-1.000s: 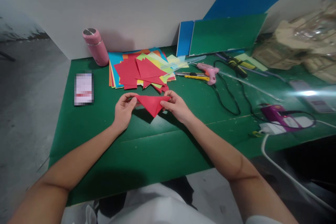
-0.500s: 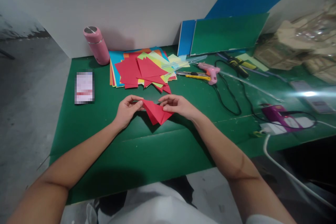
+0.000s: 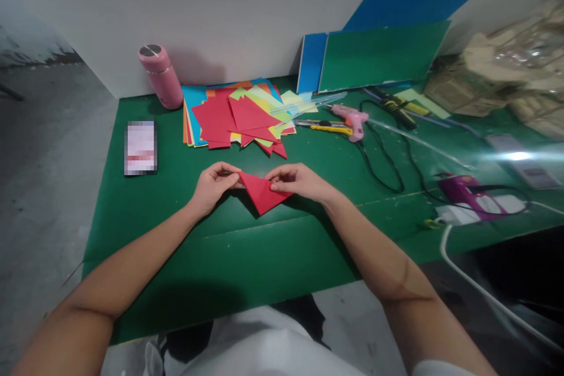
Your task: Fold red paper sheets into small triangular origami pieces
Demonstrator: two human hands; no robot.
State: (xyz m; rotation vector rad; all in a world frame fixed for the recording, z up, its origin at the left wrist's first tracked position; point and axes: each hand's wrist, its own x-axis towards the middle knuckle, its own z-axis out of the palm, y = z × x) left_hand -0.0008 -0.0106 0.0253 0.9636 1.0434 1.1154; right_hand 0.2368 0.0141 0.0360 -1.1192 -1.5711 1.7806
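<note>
A folded piece of red paper point(image 3: 261, 196), roughly triangular with one point toward me, is held between my hands just above the green table point(image 3: 229, 264). My left hand point(image 3: 215, 187) pinches its left corner between thumb and fingers. On the right side, my right hand point(image 3: 300, 181) has its thumb on the upper face and its fingers behind the top edge. Beyond my hands lies a stack of coloured paper point(image 3: 191, 117), with several red pieces point(image 3: 253, 114) on top.
A pink bottle point(image 3: 161, 76) stands at the back left, near a blurred card-like item point(image 3: 141, 148). To the right lie a utility knife point(image 3: 328, 126), a pink glue gun point(image 3: 352, 120) with its cord, pliers point(image 3: 399, 108) and a purple device point(image 3: 467, 195). Green board point(image 3: 385, 56) leans on the wall.
The red paper's two flaps, apart with a fold between them before, now lie together as one flat triangle. My right thumb has shifted slightly left and down on it.
</note>
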